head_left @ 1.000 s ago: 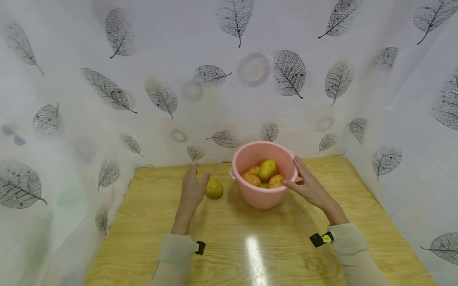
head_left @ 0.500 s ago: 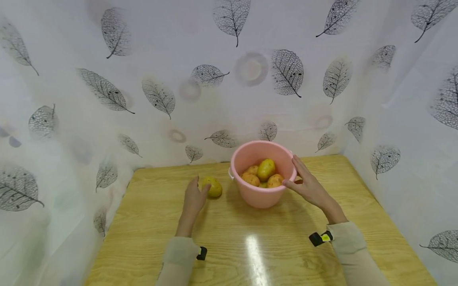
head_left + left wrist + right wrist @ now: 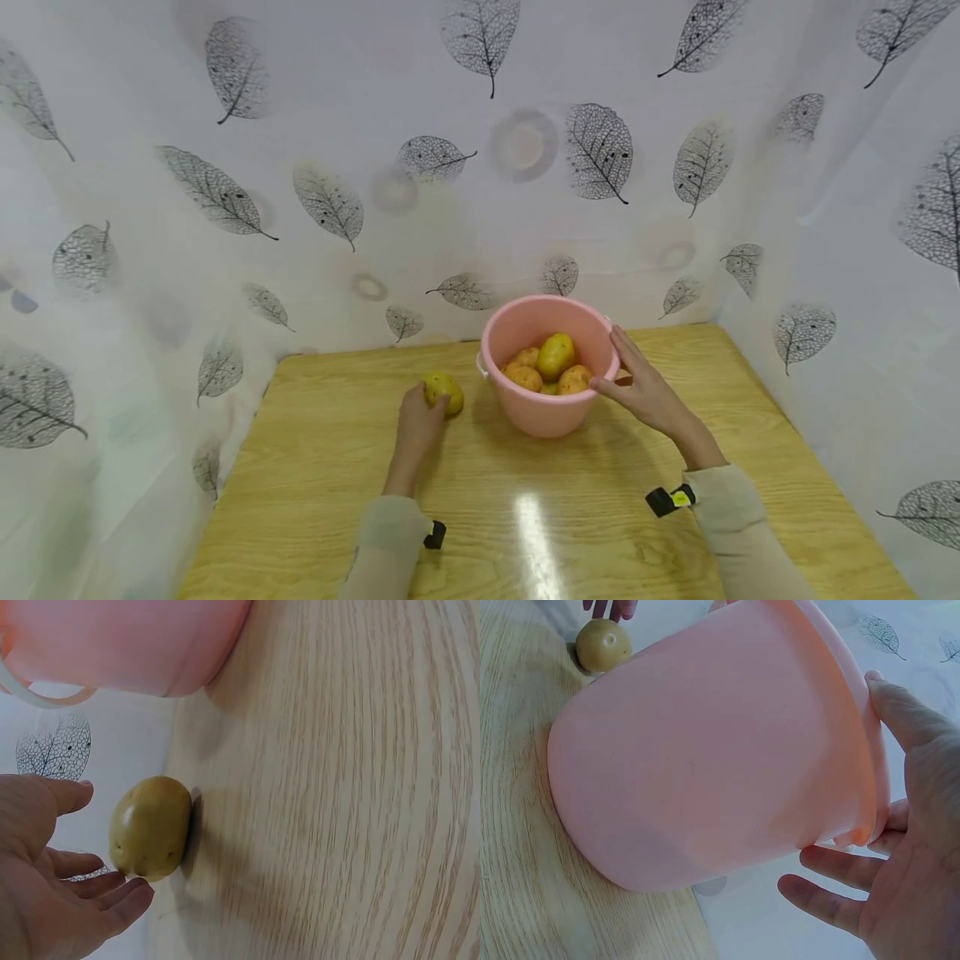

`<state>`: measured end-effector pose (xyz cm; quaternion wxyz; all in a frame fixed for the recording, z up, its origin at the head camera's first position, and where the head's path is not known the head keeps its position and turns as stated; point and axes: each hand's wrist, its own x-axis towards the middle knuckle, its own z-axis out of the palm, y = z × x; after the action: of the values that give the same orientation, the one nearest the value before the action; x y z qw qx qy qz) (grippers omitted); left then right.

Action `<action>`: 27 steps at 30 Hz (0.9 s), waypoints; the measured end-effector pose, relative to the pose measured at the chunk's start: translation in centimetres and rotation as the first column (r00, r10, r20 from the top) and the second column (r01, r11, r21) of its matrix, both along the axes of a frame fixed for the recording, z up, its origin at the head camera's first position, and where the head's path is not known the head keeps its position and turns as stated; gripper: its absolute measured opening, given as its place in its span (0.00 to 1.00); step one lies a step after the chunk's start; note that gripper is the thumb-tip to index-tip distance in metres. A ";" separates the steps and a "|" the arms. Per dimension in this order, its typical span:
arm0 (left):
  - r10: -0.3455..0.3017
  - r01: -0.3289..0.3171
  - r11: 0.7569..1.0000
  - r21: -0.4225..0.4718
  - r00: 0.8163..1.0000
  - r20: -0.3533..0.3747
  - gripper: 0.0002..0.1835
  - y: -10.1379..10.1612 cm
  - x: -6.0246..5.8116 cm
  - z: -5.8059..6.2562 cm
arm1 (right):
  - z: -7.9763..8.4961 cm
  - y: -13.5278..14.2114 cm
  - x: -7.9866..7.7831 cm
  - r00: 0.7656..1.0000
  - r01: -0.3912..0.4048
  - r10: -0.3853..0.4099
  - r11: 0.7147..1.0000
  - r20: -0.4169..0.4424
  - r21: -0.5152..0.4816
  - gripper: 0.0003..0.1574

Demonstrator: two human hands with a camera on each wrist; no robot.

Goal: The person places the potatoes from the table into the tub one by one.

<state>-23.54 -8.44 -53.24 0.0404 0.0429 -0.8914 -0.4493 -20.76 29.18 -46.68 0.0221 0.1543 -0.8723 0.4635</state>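
A yellow-green potato (image 3: pixel 444 393) lies on the table left of the pink bucket (image 3: pixel 551 412). My left hand (image 3: pixel 420 421) is at its near left side, thumb and fingers spread around it. In the left wrist view, a gap shows between the thumb and the potato (image 3: pixel 151 829), while the fingertips reach its lower edge. My right hand (image 3: pixel 648 396) rests against the bucket's right side, thumb on the rim. Seen from the right wrist, the lower fingers extend fairly straight beside the bucket (image 3: pixel 705 750). Several potatoes (image 3: pixel 556 358) sit inside the bucket.
The wooden table (image 3: pixel 480 517) carries the bucket near its back edge. A pale leaf-printed sheet (image 3: pixel 345 100) hangs behind the table and along both sides. A white handle (image 3: pixel 37 696) hangs on the bucket's left side.
My left hand has come down to the potato, and its fingers now stand around it. My right hand stays on the bucket, which has not moved.
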 end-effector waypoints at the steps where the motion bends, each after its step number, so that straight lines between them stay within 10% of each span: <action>1: 0.003 -0.003 1.000 -0.001 1.000 -0.011 0.31 0.1 0.0 -0.1 | 0.0 0.0 0.0 1.000 -0.001 0.001 1.000 -0.001 -0.001 0.60; 27: -0.011 0.010 0.999 -0.034 1.000 -0.012 0.40 1.0 -0.9 -3.2 | 0.1 0.0 0.0 1.000 -0.005 0.005 1.000 -0.011 -0.006 0.60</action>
<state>-24.44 -7.49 -56.47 0.0441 0.0350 -0.8988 -0.4348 -20.72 29.19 -46.62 0.0260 0.1588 -0.8703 0.4655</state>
